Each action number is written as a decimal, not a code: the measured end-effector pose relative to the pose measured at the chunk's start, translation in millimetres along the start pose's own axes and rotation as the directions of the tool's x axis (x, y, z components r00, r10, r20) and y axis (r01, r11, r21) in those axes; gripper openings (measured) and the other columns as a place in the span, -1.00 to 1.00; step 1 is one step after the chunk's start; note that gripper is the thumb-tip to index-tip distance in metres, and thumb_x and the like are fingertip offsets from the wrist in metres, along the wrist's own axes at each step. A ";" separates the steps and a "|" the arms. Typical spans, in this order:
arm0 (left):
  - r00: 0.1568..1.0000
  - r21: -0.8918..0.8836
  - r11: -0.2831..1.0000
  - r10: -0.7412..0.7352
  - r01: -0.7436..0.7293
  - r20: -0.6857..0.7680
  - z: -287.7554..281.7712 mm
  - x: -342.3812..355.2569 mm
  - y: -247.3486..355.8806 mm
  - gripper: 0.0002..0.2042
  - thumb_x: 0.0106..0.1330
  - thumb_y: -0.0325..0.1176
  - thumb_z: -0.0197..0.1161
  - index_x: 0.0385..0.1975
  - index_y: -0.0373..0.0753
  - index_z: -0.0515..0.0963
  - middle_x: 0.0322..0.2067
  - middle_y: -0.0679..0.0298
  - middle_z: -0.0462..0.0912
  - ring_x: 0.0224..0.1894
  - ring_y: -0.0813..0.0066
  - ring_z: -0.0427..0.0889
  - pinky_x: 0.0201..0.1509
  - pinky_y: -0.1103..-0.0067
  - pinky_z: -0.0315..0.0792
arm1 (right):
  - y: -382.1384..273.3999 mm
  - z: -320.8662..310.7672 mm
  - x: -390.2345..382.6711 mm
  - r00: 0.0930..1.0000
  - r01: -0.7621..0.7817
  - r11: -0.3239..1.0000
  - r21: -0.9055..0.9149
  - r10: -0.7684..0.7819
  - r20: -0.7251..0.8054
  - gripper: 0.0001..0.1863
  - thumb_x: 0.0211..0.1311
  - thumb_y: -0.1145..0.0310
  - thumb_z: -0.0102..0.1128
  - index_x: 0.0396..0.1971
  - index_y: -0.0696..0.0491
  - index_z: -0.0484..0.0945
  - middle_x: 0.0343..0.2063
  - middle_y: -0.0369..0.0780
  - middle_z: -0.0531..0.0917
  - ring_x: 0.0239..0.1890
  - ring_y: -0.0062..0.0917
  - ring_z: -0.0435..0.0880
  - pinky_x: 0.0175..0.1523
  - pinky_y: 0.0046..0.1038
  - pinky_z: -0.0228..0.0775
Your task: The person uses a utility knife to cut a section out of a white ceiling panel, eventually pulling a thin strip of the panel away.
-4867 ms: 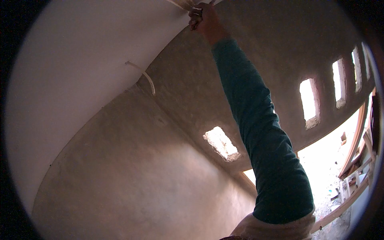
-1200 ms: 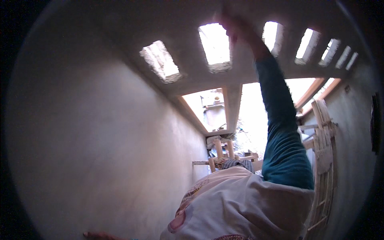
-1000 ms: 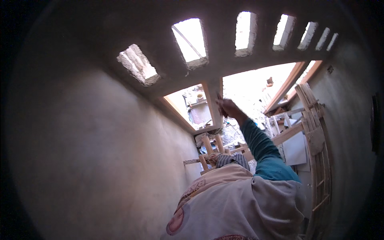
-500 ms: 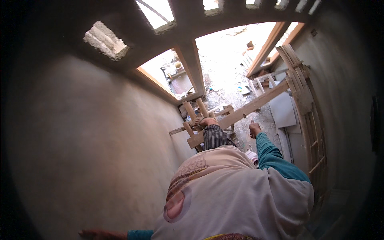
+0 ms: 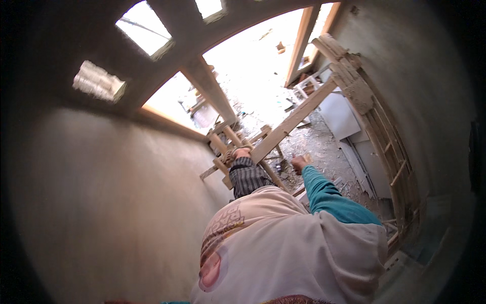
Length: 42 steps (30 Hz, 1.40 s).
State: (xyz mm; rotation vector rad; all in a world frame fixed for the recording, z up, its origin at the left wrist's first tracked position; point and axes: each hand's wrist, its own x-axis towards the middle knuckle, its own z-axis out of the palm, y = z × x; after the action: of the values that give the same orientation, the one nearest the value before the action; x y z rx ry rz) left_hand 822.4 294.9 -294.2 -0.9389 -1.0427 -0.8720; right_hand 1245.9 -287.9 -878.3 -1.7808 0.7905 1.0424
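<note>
My right hand, at the end of a teal sleeve, hangs in front of me above the littered floor. Its fingers are curled closed; a small pale bit shows beside them, too small to name. Only a sliver of my left hand shows at the lower edge, next to the plastered wall, its fingers hidden. Below me, a foot in a sandal under a striped trouser leg stands on a wooden plank.
The plank runs from poles by the left wall to a wooden scaffold frame on the right. Pale boards lean beneath it. Debris covers the floor far below. Ahead are a door frame and wall openings.
The view has shifted, so the scaffold and doorway sit further left. My left hand has dropped almost out of the picture. The right hand stays closed in front of me.
</note>
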 end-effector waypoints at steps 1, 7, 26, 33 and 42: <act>1.000 -0.030 0.999 -0.024 0.023 -0.006 -7.9 2.5 9.6 -0.14 0.32 0.21 0.22 0.41 -0.36 0.22 0.40 -0.31 0.20 0.44 -0.45 0.18 0.40 -0.24 0.11 | -7.7 7.5 -9.1 1.000 -0.021 0.998 -0.059 0.020 -0.016 -0.49 0.20 0.36 0.06 0.20 -0.14 0.49 -0.58 -0.17 0.54 -0.66 -0.38 0.50 -0.64 -0.21 0.33; 0.999 -0.025 0.999 0.027 -0.027 -0.023 -36.9 29.4 17.3 -0.15 0.30 0.12 0.30 0.35 -0.46 0.21 0.27 -0.27 0.33 0.28 -0.33 0.37 0.34 -0.11 0.25 | 3.2 5.4 -36.0 0.999 0.035 0.998 0.047 -0.034 -0.028 -0.67 0.34 0.23 0.06 0.00 0.03 0.61 -0.58 -0.18 0.55 -0.68 -0.39 0.51 -0.60 -0.26 0.38; 0.998 -0.177 0.984 0.015 -0.005 0.054 -6.7 4.5 -5.8 -0.21 0.27 0.18 0.20 0.43 -0.15 0.24 0.48 -0.23 0.12 0.48 -0.48 0.07 0.42 -0.34 -0.07 | 106.5 -53.7 -58.6 0.984 -0.123 0.979 0.163 0.142 -0.109 -0.41 0.36 0.29 -0.01 0.41 -0.37 0.42 -0.48 -0.20 0.59 -0.67 -0.45 0.47 -0.56 -0.27 0.39; 0.995 -0.160 0.986 -0.022 0.037 0.096 4.8 -0.5 -1.4 -0.16 0.26 0.25 0.16 0.46 -0.12 0.20 0.50 -0.21 0.09 0.50 -0.50 0.02 0.41 -0.38 -0.11 | 65.0 -54.9 -54.7 0.988 -0.021 0.976 0.218 0.054 -0.147 -0.36 0.41 0.33 -0.13 0.47 -0.42 0.33 -0.50 -0.23 0.55 -0.62 -0.45 0.46 -0.51 -0.26 0.38; 0.990 -0.138 0.990 -0.023 0.042 0.140 4.1 4.2 5.5 -0.19 0.31 0.29 0.08 0.45 -0.12 0.21 0.52 -0.19 0.06 0.51 -0.51 -0.02 0.41 -0.38 -0.13 | 40.2 -57.0 -67.5 0.982 -0.022 0.977 0.212 0.061 -0.180 -0.48 0.32 0.29 0.00 0.30 -0.15 0.47 -0.53 -0.22 0.50 -0.63 -0.50 0.39 -0.54 -0.38 0.23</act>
State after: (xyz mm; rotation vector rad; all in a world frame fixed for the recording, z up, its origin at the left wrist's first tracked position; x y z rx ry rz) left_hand 827.3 300.0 -290.4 -1.1167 -1.1287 -0.9270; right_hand 1200.7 -350.4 -819.4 -1.7015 1.0180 0.7947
